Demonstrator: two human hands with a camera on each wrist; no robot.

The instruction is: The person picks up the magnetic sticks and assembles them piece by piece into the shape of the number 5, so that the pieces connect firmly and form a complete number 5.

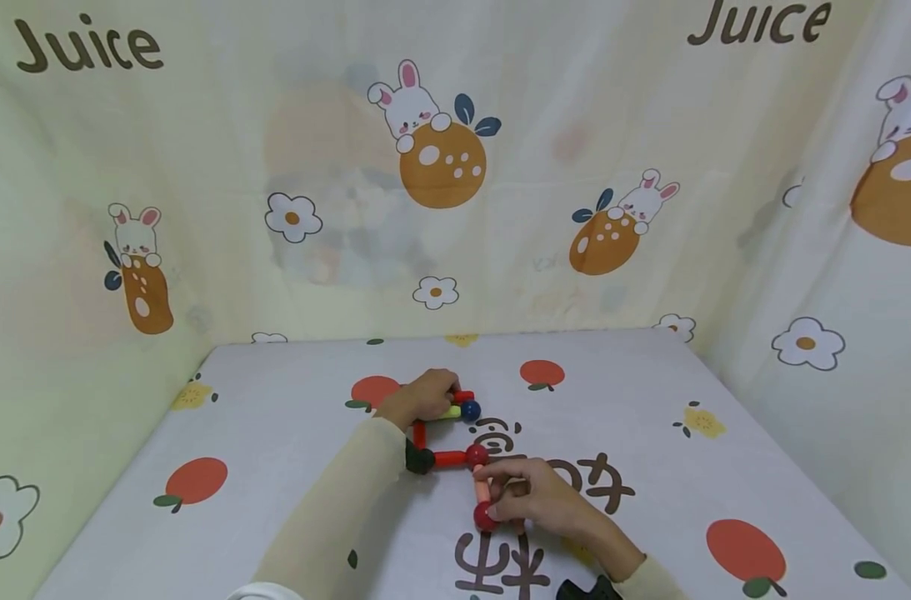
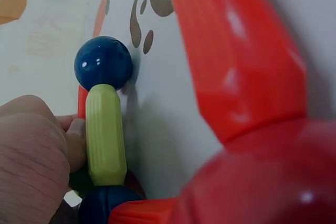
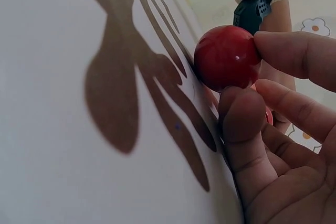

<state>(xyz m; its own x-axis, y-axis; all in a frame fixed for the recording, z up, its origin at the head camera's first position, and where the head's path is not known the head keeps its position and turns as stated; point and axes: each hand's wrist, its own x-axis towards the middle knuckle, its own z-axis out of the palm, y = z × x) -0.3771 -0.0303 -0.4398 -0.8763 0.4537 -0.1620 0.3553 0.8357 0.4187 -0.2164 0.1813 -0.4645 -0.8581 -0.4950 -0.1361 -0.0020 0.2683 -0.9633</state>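
A chain of magnetic rods and balls lies on the table in the head view. My left hand (image 1: pixel 425 394) is at its far end, fingers curled round a red rod (image 1: pixel 464 396) beside a yellow-green rod (image 2: pixel 105 135) tipped with a dark blue ball (image 2: pixel 103 62). Nearer me, another red rod (image 1: pixel 450 459) runs to a red ball (image 1: pixel 477 454). From there a pink rod (image 1: pixel 482 487) leads to a second red ball (image 3: pixel 227 59), pinched between the thumb and a finger of my right hand (image 1: pixel 538 500). The left wrist camera partly hides the chain's corner.
A pale cloth printed with fruit and brown lettering covers the table (image 1: pixel 297 400). Behind and at both sides hangs a cream curtain (image 1: pixel 222 150) with rabbits and flowers. Another black wrist camera (image 1: pixel 588 588) sits at my right sleeve.
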